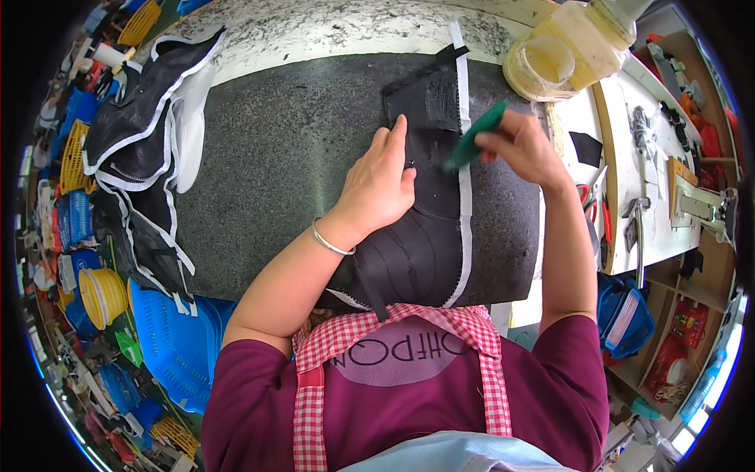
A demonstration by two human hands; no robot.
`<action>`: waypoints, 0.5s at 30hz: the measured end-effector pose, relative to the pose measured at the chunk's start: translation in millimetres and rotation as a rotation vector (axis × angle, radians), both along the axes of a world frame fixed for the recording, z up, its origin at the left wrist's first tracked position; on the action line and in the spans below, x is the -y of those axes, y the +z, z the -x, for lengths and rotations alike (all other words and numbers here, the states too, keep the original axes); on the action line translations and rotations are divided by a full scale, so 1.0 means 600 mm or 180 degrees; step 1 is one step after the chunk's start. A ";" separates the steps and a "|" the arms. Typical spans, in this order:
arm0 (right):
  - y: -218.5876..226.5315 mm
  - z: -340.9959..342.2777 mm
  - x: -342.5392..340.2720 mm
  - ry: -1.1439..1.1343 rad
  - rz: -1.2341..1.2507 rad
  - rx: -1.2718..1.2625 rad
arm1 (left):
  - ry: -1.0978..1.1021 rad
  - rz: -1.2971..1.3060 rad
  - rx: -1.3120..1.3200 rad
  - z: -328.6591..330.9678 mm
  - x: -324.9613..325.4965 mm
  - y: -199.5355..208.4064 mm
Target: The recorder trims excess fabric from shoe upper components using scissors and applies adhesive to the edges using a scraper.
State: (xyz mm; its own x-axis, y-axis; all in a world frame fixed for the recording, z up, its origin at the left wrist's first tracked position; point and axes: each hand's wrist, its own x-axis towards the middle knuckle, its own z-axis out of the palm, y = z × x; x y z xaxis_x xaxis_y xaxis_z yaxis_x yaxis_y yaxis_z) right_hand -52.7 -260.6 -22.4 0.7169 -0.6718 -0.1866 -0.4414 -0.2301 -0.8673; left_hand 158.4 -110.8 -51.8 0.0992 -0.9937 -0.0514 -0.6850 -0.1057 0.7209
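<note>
A black shoe-upper-like piece (429, 193) with white tape and zipper teeth along its right edge lies on a dark speckled mat (275, 141). My left hand (377, 181) rests flat on its left part, fingers stretched out and pointing away from me. In my right hand (523, 149) a flat green scraper (478, 138) is pinched between thumb and fingers. The scraper's lower tip is over the taped edge, slightly blurred; whether it touches cannot be told. A shiny wet-looking patch shows on the upper part of the piece.
More black pieces with white edging (157, 118) are heaped at the left. A yellowish glue bottle with a cup (570, 51) stands at the back right. Scissors (594, 193) and a hammer (637, 228) lie at right. A blue basket (177, 338) sits below the left edge.
</note>
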 end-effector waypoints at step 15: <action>0.010 0.099 -0.157 0.0661 0.0207 0.0363 | 0.0436 0.1242 0.0733 0.008 0.088 -0.052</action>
State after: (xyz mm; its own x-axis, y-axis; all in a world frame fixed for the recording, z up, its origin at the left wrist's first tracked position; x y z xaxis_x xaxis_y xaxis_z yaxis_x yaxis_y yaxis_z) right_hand -112.2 -166.5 -16.6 0.8549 -0.5157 -0.0576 -0.2787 -0.3627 -0.8893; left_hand 153.8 -163.6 -83.0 0.1956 -0.9114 0.3621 -0.8304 0.0425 0.5555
